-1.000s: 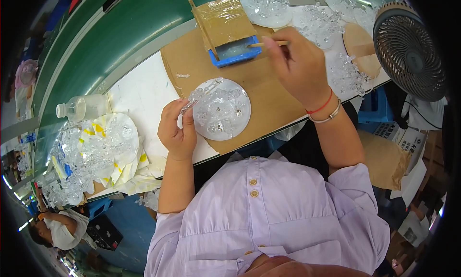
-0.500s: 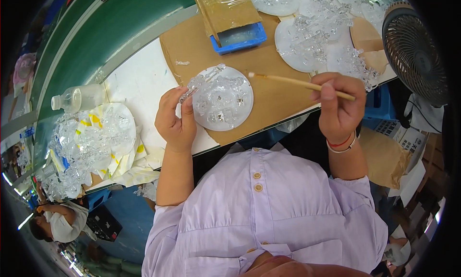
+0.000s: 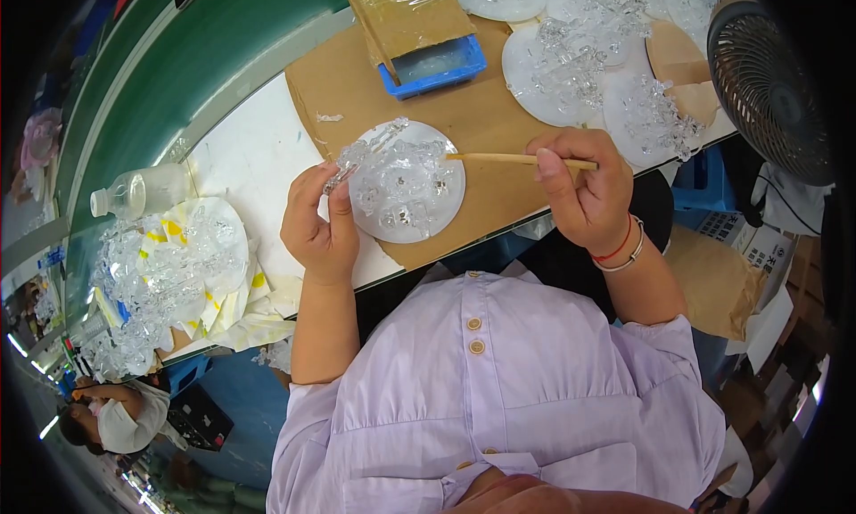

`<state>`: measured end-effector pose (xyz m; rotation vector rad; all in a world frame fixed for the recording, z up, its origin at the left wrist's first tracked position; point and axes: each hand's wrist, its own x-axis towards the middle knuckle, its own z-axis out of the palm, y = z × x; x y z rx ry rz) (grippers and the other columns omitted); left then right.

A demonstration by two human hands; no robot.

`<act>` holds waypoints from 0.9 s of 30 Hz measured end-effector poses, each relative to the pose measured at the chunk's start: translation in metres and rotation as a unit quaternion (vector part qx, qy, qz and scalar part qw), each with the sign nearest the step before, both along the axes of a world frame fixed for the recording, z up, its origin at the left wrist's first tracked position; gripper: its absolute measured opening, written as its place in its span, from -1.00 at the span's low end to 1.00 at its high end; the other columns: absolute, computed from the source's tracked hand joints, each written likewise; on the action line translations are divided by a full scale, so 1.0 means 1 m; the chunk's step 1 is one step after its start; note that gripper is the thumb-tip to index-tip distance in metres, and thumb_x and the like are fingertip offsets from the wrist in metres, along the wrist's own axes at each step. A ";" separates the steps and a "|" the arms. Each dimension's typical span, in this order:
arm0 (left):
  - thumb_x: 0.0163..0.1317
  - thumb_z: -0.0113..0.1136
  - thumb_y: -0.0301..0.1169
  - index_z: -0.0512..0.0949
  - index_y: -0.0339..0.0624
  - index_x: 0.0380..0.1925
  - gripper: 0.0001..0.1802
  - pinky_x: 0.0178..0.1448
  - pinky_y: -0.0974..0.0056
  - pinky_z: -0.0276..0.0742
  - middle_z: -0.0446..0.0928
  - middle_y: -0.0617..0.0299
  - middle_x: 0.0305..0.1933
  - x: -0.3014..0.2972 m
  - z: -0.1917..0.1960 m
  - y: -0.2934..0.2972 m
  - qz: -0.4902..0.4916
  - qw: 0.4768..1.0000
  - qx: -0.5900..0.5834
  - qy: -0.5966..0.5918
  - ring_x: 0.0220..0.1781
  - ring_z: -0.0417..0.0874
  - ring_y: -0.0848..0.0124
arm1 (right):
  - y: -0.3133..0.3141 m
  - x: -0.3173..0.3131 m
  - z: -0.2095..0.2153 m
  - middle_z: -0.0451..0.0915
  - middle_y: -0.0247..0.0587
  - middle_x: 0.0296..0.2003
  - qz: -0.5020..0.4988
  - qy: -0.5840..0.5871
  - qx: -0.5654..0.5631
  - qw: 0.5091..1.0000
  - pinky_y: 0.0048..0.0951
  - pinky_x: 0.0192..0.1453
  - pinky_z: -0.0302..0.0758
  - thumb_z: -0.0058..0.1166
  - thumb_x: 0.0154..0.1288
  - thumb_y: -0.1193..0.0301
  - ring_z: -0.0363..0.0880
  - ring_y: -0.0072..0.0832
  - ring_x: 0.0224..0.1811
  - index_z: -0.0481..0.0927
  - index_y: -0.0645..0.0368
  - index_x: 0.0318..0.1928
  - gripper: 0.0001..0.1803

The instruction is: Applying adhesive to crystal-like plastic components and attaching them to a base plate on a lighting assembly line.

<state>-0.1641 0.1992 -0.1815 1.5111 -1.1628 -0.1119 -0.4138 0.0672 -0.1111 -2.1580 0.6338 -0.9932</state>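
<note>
Tray (image 3: 437, 82): 1. Below it: left hand (image 3: 319, 224) 1, right hand (image 3: 586, 193) 1, brush (image 3: 499, 158) 1. Lower left of it: bottle (image 3: 147, 191) 1. Right of it: fan (image 3: 769, 90) 1. Around it: discs (image 3: 453, 193) 4+, clear pieces (image 3: 406, 180) uncountable.

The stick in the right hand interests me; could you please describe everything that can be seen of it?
The stick is slender, straight and tan, like wood. It lies nearly level across the picture, pinched in the right hand, one end showing past the thumb. Its tip reaches over the right edge of the white disc; whether it touches the clear pieces cannot be told.
</note>
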 end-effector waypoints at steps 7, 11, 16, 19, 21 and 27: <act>0.24 0.24 -0.52 0.60 -0.36 -0.18 -0.82 0.01 0.28 0.54 0.64 -0.01 -0.17 -0.001 -0.001 -0.001 -0.001 1.000 -0.001 0.012 -0.12 0.66 0.21 | -0.009 0.009 -0.001 0.65 -0.12 -0.36 0.010 0.011 -0.046 0.999 -0.56 -0.30 0.49 0.05 0.34 0.59 0.57 -0.51 -0.42 0.42 0.26 -0.18 -0.89; 0.25 0.23 -0.51 0.59 -0.37 -0.17 -0.82 0.01 0.28 0.54 0.64 -0.03 -0.17 0.000 -0.002 0.000 0.002 1.000 -0.006 0.011 -0.12 0.66 0.21 | -0.008 0.006 0.002 0.64 -0.10 -0.36 0.021 0.019 -0.055 0.998 -0.55 -0.30 0.50 0.07 0.31 0.60 0.59 -0.47 -0.42 0.42 0.27 -0.18 -0.88; 0.26 0.23 -0.50 0.59 -0.37 -0.17 -0.81 0.02 0.29 0.53 0.64 -0.02 -0.17 0.000 -0.001 -0.001 0.003 1.000 -0.003 0.013 -0.13 0.66 0.23 | -0.004 -0.004 0.002 0.64 -0.07 -0.36 0.053 0.032 -0.052 0.997 -0.53 -0.30 0.50 0.05 0.29 0.63 0.59 -0.45 -0.43 0.42 0.28 -0.18 -0.87; 0.26 0.23 -0.50 0.59 -0.37 -0.17 -0.81 0.01 0.30 0.53 0.64 -0.02 -0.17 -0.001 -0.001 -0.002 0.001 1.000 -0.010 0.014 -0.13 0.66 0.24 | -0.005 0.000 0.001 0.63 -0.06 -0.37 0.028 0.002 -0.064 0.998 -0.51 -0.31 0.50 0.05 0.29 0.63 0.59 -0.42 -0.44 0.42 0.29 -0.18 -0.87; 0.26 0.23 -0.50 0.59 -0.37 -0.17 -0.82 0.01 0.30 0.54 0.64 -0.02 -0.17 -0.001 -0.001 -0.002 0.003 1.000 -0.010 0.015 -0.14 0.66 0.24 | -0.007 0.003 -0.001 0.63 -0.05 -0.37 0.032 0.009 -0.070 0.997 -0.50 -0.32 0.50 0.04 0.29 0.64 0.60 -0.40 -0.44 0.42 0.29 -0.18 -0.87; 0.26 0.23 -0.51 0.59 -0.38 -0.17 -0.82 0.00 0.31 0.54 0.64 -0.01 -0.17 -0.001 -0.002 -0.003 0.010 1.000 -0.011 0.007 -0.15 0.67 0.27 | 0.001 -0.007 -0.002 0.62 -0.04 -0.38 0.053 0.012 -0.068 0.996 -0.47 -0.34 0.50 0.04 0.26 0.66 0.60 -0.34 -0.45 0.42 0.28 -0.19 -0.86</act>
